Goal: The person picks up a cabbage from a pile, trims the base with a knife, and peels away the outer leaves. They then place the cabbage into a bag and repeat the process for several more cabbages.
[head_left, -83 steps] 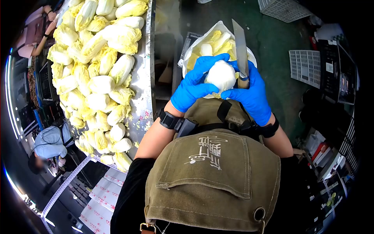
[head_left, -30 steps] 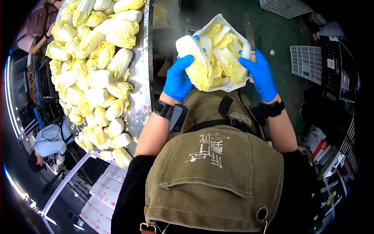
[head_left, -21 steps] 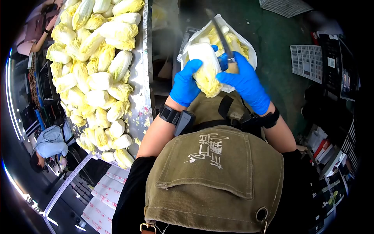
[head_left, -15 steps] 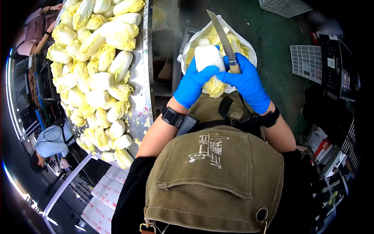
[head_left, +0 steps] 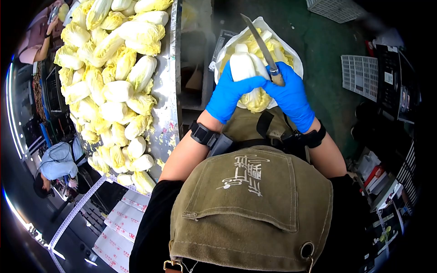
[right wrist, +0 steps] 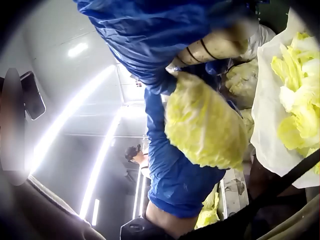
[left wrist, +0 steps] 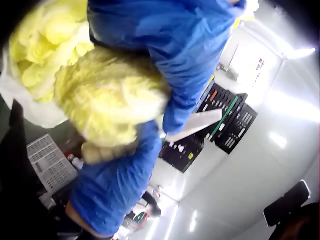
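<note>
The left hand (head_left: 230, 93) kept its grip clamped round the cabbage (head_left: 243, 68), stem up, above the bag (head_left: 297, 63) of leaves; the right hand (head_left: 291, 95) had its grip closed on the knife (head_left: 259, 38), blade beside the stem; trimming seemed in hand; the next cut called for fingers clear of the edge.

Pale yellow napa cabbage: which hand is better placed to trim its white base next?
Right, probably: the left hand is busy holding the pale yellow napa cabbage, while the right hand grips the wooden-handled steel knife, blade beside the cabbage's white base.
</note>
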Demonstrator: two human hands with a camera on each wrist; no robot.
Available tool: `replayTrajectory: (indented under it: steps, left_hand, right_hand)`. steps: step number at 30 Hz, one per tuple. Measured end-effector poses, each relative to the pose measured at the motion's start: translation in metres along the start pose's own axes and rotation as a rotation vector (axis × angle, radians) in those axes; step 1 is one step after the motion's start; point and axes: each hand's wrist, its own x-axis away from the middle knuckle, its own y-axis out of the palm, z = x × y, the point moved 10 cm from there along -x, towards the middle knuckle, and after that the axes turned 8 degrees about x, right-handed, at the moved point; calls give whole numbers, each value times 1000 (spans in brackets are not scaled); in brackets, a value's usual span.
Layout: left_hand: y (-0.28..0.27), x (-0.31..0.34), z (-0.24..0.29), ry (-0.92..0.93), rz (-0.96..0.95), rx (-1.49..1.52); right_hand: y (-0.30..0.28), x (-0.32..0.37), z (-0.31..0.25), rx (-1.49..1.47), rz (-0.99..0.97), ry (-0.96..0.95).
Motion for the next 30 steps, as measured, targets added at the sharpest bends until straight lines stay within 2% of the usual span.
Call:
replayTrajectory:
  steps: [1,4,7,9,11,13,16,17,19,22,24,28,30]
  left_hand:
    - [-6,1,-4,-66,4,-54]
    - [-7,0,-7,-68,-12,7]
    - [-25,-7,-16,-35,41,115]
    - [-35,-9,-23,-111,45,265]
    - [-59,-8,-37,-222,79,426]
    - [-39,-2,-23,-260,-41,538]
    - [-19,6,-14,-317,-141,656]
    - [-14,9,-13,-330,-164,680]
    - [-9,11,-12,-309,-192,530]
    - [1,12,-5,-239,-225,359]
    - [5,12,0,-195,-271,302]
    - [16,18,-1,-296,-282,400]
    - [22,20,4,-287,-281,399]
  right_hand:
    - [-4,0,2,-30,44,11]
    - [-12,0,14,112,161,-4]
    - [-23,0,18,157,238,-11]
    - [-34,-2,23,205,303,-42]
    - [-42,-8,38,181,282,47]
    - [-44,-17,64,155,209,155]
    - [-39,-25,66,300,208,-15]
    - [-36,-25,69,209,182,-3]
    - [-28,-20,48,30,132,21]
    - [-27,-10,2,-54,102,-79]
    - [-33,-2,-7,-46,90,-32]
    - [-38,5,-2,-108,53,82]
    - [-36,9,1,-150,19,141]
